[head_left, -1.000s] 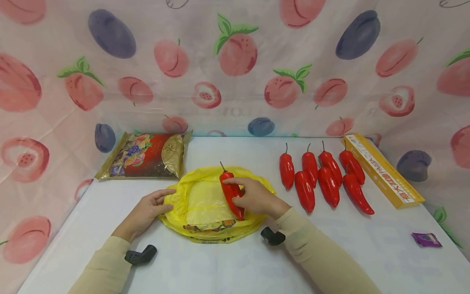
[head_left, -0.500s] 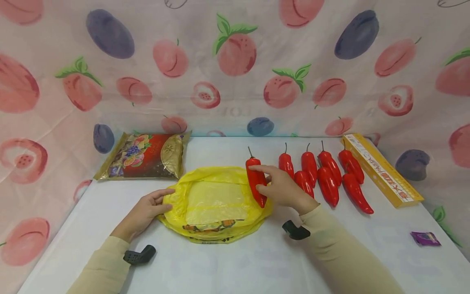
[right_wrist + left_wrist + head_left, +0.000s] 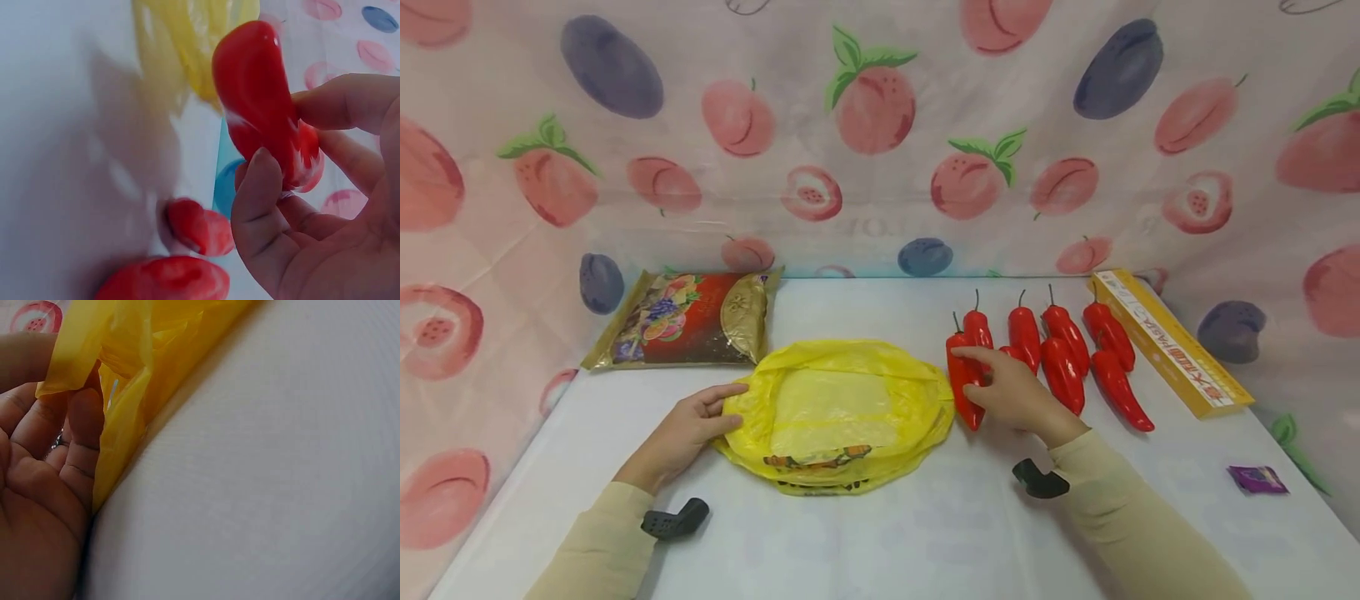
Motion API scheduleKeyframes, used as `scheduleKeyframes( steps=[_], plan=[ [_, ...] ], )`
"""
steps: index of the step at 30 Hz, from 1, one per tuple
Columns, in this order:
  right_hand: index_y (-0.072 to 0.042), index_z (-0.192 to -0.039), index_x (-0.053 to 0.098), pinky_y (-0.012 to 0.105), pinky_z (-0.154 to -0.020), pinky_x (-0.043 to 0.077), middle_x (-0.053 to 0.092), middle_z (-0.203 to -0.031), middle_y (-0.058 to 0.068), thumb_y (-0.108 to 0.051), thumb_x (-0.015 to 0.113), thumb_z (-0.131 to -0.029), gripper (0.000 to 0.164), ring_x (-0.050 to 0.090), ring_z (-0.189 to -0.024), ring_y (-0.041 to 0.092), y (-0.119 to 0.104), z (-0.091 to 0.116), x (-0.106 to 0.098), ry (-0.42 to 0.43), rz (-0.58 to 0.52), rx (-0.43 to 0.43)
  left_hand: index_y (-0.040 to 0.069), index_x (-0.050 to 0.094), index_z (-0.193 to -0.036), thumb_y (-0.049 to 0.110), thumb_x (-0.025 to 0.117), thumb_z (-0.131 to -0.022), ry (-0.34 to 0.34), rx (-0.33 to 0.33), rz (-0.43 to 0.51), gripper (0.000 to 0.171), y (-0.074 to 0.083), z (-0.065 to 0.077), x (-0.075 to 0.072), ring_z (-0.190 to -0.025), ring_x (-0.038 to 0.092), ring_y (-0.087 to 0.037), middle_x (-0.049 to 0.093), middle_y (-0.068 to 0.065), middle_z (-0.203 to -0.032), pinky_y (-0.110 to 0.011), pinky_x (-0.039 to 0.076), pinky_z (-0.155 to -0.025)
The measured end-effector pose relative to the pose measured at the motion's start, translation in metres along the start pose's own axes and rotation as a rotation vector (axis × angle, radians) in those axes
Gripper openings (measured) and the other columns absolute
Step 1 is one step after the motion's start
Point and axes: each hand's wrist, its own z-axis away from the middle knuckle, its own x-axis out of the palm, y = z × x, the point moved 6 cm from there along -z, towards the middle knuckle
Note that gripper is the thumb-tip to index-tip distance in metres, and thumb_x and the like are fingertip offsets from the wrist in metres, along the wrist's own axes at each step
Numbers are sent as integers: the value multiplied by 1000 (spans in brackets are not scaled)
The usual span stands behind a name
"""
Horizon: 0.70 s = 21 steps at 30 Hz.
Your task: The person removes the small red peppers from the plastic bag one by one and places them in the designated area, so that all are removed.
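Note:
My right hand pinches a red chili pepper between thumb and fingers, its stem pointing up. In the right wrist view, that held pepper is off the white tabletop, just beside the yellow plastic bag. My left hand holds the left edge of the bag. The left wrist view has yellow film pinched in its fingers. The bag's mouth is spread wide, facing up. Several more red peppers lie to the right, one partly hidden behind my right hand.
A gold and red packaged bag lies at the back left. A long yellow pasta box lies at the right, beyond the peppers. A small purple packet sits near the right edge. Fruit-print cloth walls the back and sides.
My right hand has carried the pepper rightward, from over the bag's mouth to beside its right rim. The left hand keeps its place at the bag, and the view has shifted slightly.

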Motion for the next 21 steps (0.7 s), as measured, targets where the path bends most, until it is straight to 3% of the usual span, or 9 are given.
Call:
scheduleKeyframes(
  steps=[8, 21],
  plan=[
    [-16, -148, 51, 37, -70, 59, 55, -126, 19, -11, 70, -88, 63, 50, -112, 37, 12, 2, -3, -1, 11, 10, -8, 37, -149, 11, 65, -98, 9, -14, -9, 60, 2, 3, -4, -109, 62, -8, 44, -33, -145, -26, 52, -90],
    [-16, -147, 53, 33, -67, 58, 58, -122, 15, -10, 70, -89, 61, 53, -103, 30, 21, 6, 19, -42, -19, 15, -5, 38, -150, 13, 66, -98, 13, -34, -31, 62, -1, 2, -6, -110, 61, -6, 44, -31, -146, -23, 51, -91]
  ],
)
